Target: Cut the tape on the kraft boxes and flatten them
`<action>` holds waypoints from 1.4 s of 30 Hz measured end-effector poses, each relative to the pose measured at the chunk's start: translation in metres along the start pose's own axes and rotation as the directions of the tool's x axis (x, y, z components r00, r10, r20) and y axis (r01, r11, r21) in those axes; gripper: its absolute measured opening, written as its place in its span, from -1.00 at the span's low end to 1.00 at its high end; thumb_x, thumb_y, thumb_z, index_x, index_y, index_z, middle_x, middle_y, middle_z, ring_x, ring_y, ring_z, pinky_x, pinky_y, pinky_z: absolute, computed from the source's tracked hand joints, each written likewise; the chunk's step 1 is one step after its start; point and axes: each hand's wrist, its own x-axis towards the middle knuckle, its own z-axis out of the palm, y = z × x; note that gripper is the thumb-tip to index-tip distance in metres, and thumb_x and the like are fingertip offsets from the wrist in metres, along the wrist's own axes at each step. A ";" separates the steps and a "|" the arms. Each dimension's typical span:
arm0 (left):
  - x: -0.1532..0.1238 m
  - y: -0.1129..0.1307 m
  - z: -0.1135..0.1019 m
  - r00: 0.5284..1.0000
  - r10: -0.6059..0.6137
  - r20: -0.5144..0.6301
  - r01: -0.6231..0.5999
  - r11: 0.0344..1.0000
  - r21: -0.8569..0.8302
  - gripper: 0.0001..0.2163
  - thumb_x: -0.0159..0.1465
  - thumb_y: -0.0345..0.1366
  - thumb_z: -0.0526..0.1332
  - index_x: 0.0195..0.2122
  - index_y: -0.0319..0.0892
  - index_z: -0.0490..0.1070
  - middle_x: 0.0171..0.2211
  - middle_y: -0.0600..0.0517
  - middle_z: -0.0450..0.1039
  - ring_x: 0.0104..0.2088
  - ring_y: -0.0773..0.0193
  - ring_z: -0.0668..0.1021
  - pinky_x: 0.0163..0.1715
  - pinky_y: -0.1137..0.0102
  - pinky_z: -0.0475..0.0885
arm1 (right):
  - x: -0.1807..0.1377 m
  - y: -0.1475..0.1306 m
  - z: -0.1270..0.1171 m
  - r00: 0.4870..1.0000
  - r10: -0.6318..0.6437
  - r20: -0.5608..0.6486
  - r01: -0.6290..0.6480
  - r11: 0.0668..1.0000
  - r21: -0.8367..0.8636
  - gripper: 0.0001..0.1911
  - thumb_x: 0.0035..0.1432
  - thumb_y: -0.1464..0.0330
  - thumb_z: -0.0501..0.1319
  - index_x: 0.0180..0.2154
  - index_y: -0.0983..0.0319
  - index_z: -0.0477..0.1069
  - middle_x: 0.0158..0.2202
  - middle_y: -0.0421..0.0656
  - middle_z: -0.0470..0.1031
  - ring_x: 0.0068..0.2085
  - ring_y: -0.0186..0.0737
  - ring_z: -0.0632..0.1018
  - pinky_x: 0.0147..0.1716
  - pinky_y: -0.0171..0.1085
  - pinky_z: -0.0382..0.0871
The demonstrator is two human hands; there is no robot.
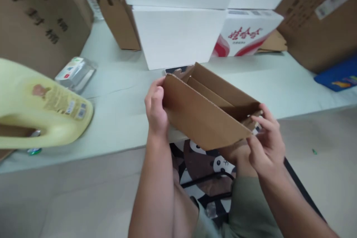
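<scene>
A brown cardboard box (206,113) with an open top is held up in front of me, tilted down toward the right, over the table's near edge. My left hand (156,106) grips its left end, thumb on the near side. At its right end, my right hand (266,143) pinches the edge by a folded flap, where a bit of white and black print shows. The bottom of the box and some fingertips are hidden. Just behind its left corner lies a dark flat thing (178,70), mostly covered.
The table (119,108) has a pale cover. White boxes (178,37) and a red-printed white carton (245,31) stand behind. On the left are a yellow jug (55,100), a clear plastic pack (76,72) and a large carton (41,18). A blue box (338,72) lies right.
</scene>
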 end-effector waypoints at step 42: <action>0.001 -0.012 0.012 0.996 0.056 -0.071 -0.042 0.983 0.177 -0.51 0.10 0.10 0.46 -0.12 -0.08 0.40 -0.24 0.07 0.41 -0.29 0.36 0.50 -0.24 0.45 0.41 | 0.008 0.013 0.017 0.981 0.190 -0.025 -0.175 0.938 0.298 -0.51 0.34 0.13 0.11 0.25 0.03 0.22 0.12 0.00 0.47 0.08 0.03 0.58 -0.01 0.03 0.57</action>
